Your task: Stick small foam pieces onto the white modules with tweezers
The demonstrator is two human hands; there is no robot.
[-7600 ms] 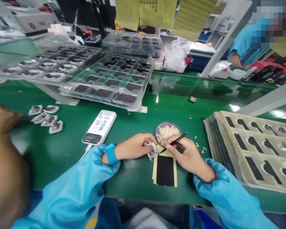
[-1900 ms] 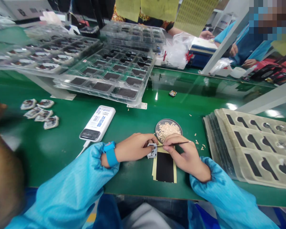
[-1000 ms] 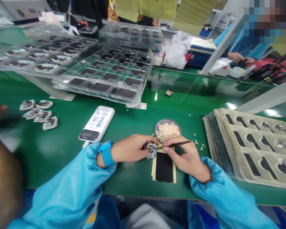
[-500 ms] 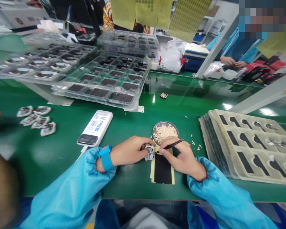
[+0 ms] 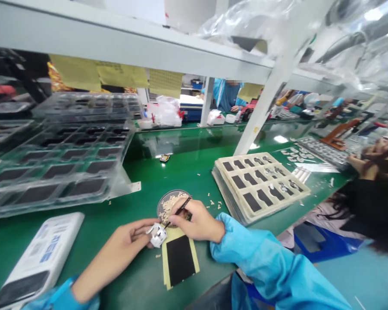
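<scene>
My left hand point(image 5: 124, 243) pinches a small white-and-grey plastic housing point(image 5: 157, 235) by its left side. Black tweezers point(image 5: 183, 206) lie in the closed fingers of my right hand point(image 5: 197, 221), their tips close to the housing's right edge. Whether the tips touch it or grip a small piece, I cannot tell. Just behind the hands, a round grey dish point(image 5: 160, 202) holds many small beige pieces point(image 5: 166, 206), partly covered by my right hand. Below lies a black rectangular sheet point(image 5: 181, 260) on yellow backing paper point(image 5: 165, 273).
A stack of cream trays point(image 5: 261, 178) with dark-lined pockets stands to the right. Clear plastic trays point(image 5: 64, 172) are at left, above a white device point(image 5: 39, 258). Stray beige pieces point(image 5: 212, 202) dot the green table point(image 5: 148, 181). Another person's hand point(image 5: 364, 165) is at far right.
The head view has swung to the right and now takes in more of the bench there. The housing looks more tilted in my left hand. Both hands keep their holds.
</scene>
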